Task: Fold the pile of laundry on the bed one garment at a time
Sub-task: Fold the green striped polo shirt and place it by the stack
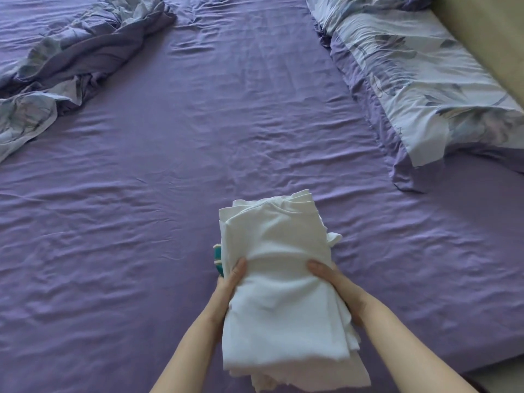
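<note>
White cotton makes up most of the stack of folded garments (279,282), which is held between two bare hands above the near edge of the purple fitted sheet (175,171). The left hand (230,282) clasps the stack's left flank, thumb curled over the top layer, and the right hand (330,285) grips the opposite flank the same way; the fingers beneath are hidden. A teal garment (217,258) peeks out from the stack's left side, just beyond the left thumb. Well beyond the stack to its left lies a rumpled floral duvet (65,66); well beyond to its right rests a floral pillow (425,89). The stack looks light but limp, and its layers seem likely to slide, since loose hems sag at its near end and a flap juts from its right side. Support from underneath at mid-length, with thumbs pressing down on top, should keep it together better than any hold on the edges.
</note>
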The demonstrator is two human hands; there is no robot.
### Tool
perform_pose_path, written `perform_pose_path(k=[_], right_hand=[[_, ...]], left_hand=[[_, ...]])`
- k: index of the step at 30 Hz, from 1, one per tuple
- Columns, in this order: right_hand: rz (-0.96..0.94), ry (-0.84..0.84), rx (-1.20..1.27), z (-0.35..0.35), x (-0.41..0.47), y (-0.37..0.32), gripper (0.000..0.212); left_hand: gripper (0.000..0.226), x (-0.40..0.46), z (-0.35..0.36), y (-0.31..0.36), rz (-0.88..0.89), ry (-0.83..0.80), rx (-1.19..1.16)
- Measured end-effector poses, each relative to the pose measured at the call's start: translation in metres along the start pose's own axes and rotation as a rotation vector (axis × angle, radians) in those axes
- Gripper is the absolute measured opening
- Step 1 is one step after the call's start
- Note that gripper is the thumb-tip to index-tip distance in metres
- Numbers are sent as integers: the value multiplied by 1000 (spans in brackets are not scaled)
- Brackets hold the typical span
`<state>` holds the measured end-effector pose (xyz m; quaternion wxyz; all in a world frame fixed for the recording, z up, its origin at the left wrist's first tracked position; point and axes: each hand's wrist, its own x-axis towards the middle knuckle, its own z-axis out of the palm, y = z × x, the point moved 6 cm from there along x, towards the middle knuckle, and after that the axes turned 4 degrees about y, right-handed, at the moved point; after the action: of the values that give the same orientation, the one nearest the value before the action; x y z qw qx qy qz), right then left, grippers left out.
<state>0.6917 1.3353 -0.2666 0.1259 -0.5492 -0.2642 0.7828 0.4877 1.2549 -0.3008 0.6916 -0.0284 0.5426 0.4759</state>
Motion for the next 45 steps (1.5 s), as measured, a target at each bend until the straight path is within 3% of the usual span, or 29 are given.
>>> perform_pose_path(k=[6, 13, 19, 22, 23, 25, 26, 28, 29, 31, 32, 36, 39, 41, 43, 45], right_hand=[[-26, 45, 18, 3, -27, -20, 69], [-138, 57, 46, -18, -77, -63, 64], [-213, 116, 68, -77, -126, -106, 60], [-217, 134, 52, -107, -143, -124, 61], [-232, 165, 45, -147, -161, -140, 61], [-222, 165, 39, -162, -167, -149, 60], [-227, 183, 29, -206, -181, -166, 60], [-231, 188, 2, -222, -185, -176, 62], [-224, 204, -4, -264, -194, -189, 63], [-221, 217, -24, -281, -196, -196, 65], [-209, 227, -19, -318, -200, -206, 66], [-194, 248, -35, -380, -197, -224, 60], [-171, 249, -43, -418, -188, -230, 66], [-169, 190, -59, -437, -175, -230, 82], [-185, 170, -68, -446, -167, -226, 95], [-196, 171, -36, -466, -145, -214, 94]], left_hand=[[80, -16, 21, 18, 17, -104, 19], [21, -28, 80, 48, 279, -175, 113], [24, -37, 171, 54, 442, -189, 194], [13, -30, 214, 41, 377, -284, 181], [12, -24, 257, 28, 363, -302, 195], [13, -16, 269, 20, 327, -310, 193], [15, -9, 316, 4, 324, -322, 181], [20, -8, 333, 0, 307, -261, 168], [25, -1, 375, -18, 303, -233, 162], [29, -4, 393, -24, 290, -258, 130], [27, 1, 436, -39, 266, -283, 112], [10, 19, 491, -67, 195, -270, 122], [61, 45, 514, -91, 96, -191, 122], [77, 60, 523, -101, 114, -106, 151], [82, 65, 524, -110, 101, -86, 244], [68, 78, 524, -121, 158, -6, 252]])
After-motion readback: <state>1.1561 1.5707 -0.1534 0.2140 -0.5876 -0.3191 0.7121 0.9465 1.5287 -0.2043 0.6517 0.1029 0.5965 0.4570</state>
